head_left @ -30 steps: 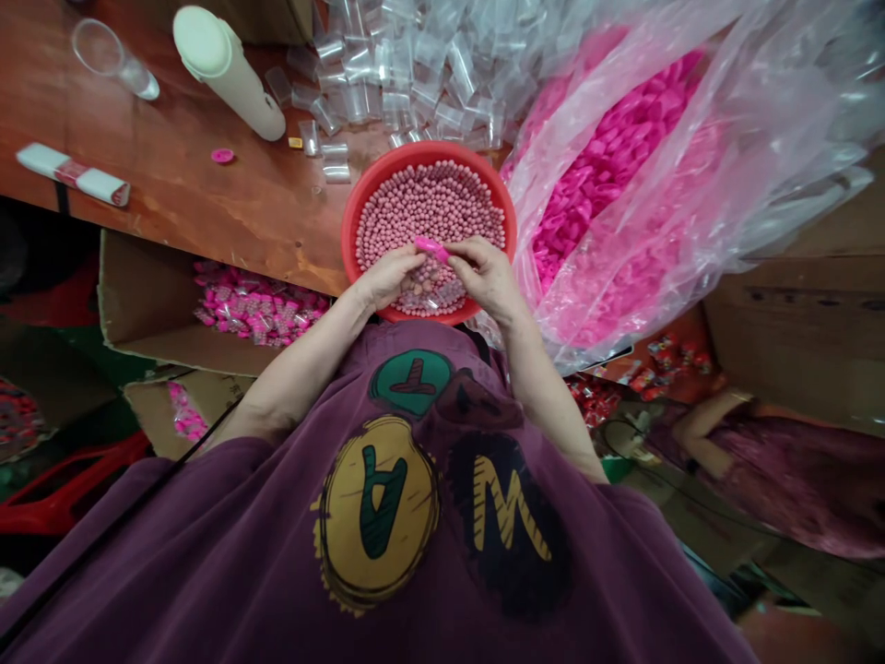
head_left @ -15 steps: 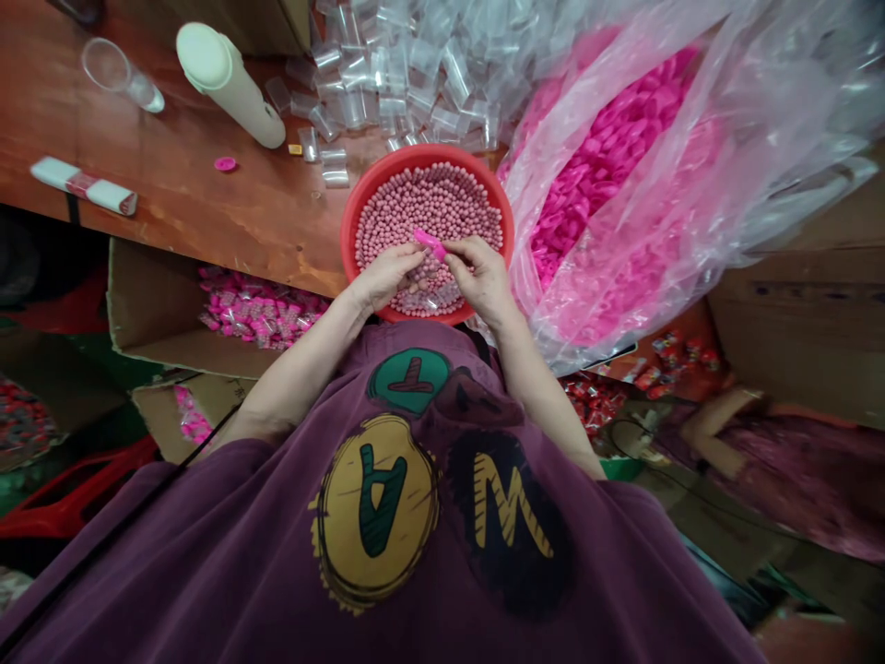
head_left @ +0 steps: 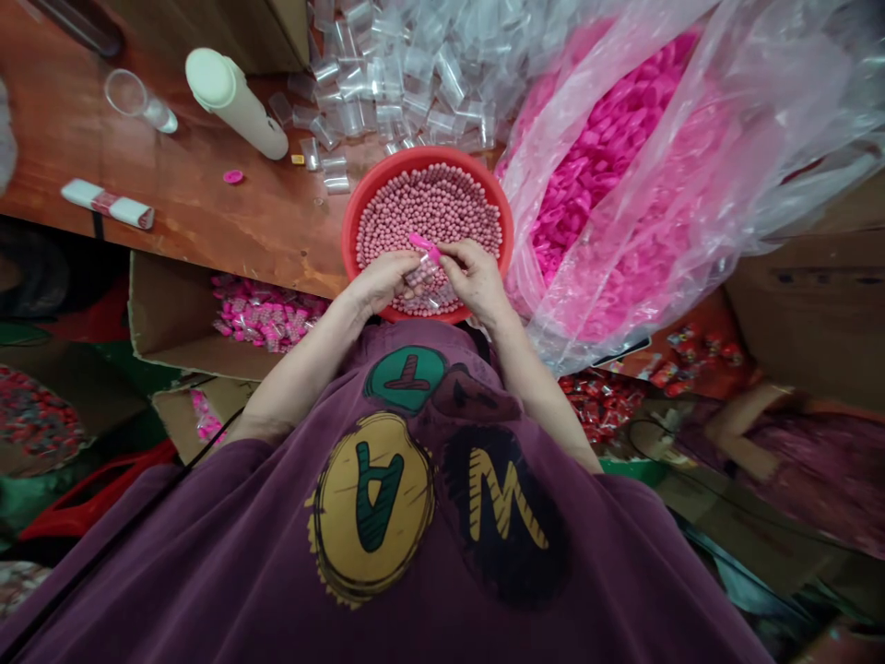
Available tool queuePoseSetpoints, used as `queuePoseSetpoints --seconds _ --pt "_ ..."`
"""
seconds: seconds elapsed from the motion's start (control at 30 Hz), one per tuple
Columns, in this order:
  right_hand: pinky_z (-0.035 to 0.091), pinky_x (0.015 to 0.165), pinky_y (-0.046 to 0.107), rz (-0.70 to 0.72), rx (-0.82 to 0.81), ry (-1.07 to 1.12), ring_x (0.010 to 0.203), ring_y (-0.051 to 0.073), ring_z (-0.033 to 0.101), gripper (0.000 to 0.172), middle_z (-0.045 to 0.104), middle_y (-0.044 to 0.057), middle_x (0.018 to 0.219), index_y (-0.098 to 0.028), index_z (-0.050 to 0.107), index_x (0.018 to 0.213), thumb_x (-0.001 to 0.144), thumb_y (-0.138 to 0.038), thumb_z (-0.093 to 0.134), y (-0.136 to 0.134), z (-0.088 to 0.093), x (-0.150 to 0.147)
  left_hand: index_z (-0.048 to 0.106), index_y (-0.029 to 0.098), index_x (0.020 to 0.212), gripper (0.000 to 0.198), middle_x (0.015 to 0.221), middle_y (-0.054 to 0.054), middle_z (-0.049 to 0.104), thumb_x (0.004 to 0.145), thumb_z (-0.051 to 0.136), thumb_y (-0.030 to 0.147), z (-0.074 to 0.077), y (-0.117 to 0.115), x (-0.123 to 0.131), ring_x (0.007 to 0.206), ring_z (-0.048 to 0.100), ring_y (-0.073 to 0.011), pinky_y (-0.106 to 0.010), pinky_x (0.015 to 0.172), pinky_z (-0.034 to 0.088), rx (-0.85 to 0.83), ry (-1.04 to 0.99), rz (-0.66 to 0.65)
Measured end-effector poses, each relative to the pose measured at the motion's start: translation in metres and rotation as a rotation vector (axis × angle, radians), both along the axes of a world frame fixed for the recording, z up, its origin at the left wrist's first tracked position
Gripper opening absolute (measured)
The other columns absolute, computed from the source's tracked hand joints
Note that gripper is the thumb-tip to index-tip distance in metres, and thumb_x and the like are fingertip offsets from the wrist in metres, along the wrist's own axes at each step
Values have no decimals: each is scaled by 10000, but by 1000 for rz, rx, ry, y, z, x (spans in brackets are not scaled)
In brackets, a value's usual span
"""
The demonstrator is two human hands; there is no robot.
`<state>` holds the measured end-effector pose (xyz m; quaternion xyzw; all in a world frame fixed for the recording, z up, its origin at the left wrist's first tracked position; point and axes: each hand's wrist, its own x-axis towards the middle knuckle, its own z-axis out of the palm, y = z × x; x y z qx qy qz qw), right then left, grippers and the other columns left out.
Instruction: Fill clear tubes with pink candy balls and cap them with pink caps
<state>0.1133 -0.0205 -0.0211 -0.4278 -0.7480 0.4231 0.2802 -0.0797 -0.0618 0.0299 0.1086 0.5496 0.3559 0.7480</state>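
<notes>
Over a red basin [head_left: 507,221] of small pink beads [head_left: 429,198], my two hands meet around one small piece. Closed fingers of my left hand [head_left: 380,283] hold a small clear plastic tube [head_left: 423,269], which seems to have beads in it. A bright pink plastic cap [head_left: 421,244] sits at the tube's upper end. My right hand [head_left: 478,281] pinches the cap's right side between thumb and fingers. Whether the cap is fully seated on the tube I cannot tell; fingers partly cover both.
Clear empty tubes [head_left: 415,83] lie heaped behind the basin. On the right stands a plastic bag of pink caps [head_left: 587,166]. Filled pink-capped tubes [head_left: 266,314] lie in a carton at left. A pale bottle [head_left: 235,101] rests on the table. Another person's arm [head_left: 747,429] shows at right.
The pink cap has tilted slightly and shifted a little left, with more of the clear tube showing below it. Both hands keep their hold; the camera view has turned slightly.
</notes>
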Motion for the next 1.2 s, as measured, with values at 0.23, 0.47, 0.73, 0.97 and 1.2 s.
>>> queuePoseSetpoints --seconds 0.23,0.47,0.73,0.97,1.2 --pt "615 990 467 -57 -115 67 1044 243 744 390 818 65 1118 -259 810 1169 1080 -596 635 -2 -6 2 755 147 1000 153 858 -62 760 1009 609 193 1 -1 -3 647 688 -144 -245 546 485 21 -31 -47" --pt "620 950 441 -107 -70 93 1007 229 732 507 791 63 1088 -260 798 1206 1090 -700 573 -2 8 4 767 144 1042 220 933 -20 773 881 650 53 1 0 7 786 691 -120 -237 739 542 61 -79 36" --pt "627 1003 507 -48 106 -107 1067 275 715 321 760 97 1134 -279 785 1160 1133 -502 556 4 11 17 712 139 962 228 841 3 704 818 605 -1 0 3 11 723 676 -108 -229 647 504 29 -189 67" --pt "618 978 467 -7 52 -73 1003 250 707 247 771 73 1081 -268 789 1146 1116 -404 585 3 22 14 688 153 939 137 813 17 669 932 610 40 -2 2 11 683 638 -91 -225 615 511 -15 -181 85" --pt "604 979 457 -29 36 -89 1014 255 707 270 779 75 1075 -274 812 1120 1112 -442 602 3 18 18 733 136 965 180 853 -16 728 1008 581 49 -4 1 12 670 638 -92 -223 647 527 8 -208 89"
